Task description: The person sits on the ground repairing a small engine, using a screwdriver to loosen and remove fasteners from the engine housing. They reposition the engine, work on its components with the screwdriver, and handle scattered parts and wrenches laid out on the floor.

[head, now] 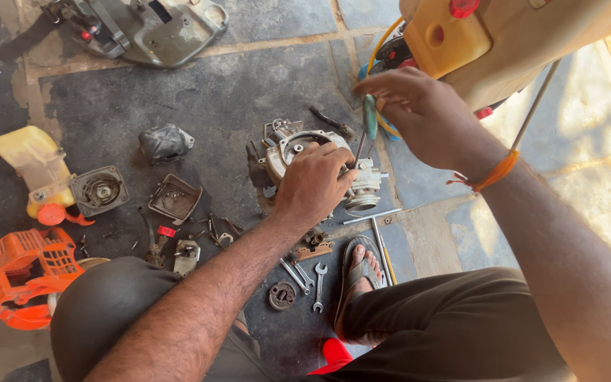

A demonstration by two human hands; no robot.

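A person crouches over a stone-slab floor, one sandalled foot (359, 272) planted near a scatter of small steel spanners (317, 277) and a round dark metal disc (281, 295). At near left lies a ribbed orange plastic engine cover (19, 272). The left hand (314, 185) presses down on a small engine block (298, 152) of dull cast metal, fingers closed over its right side, at the centre of the floor. The right hand (419, 113), an orange thread at the wrist, is clamped on the green handle of a screwdriver (367, 126) whose thin shaft angles down to the engine. Left of it sit a square metal housing (175, 198), a round recoil starter (99, 189) and a yellowed plastic fuel tank (33, 166). Farther off rest a grey guard plate (153, 28) and, at far right, a yellow tank (454, 35). The slabs are dark, dusty and oil-stained, with sandy joints.
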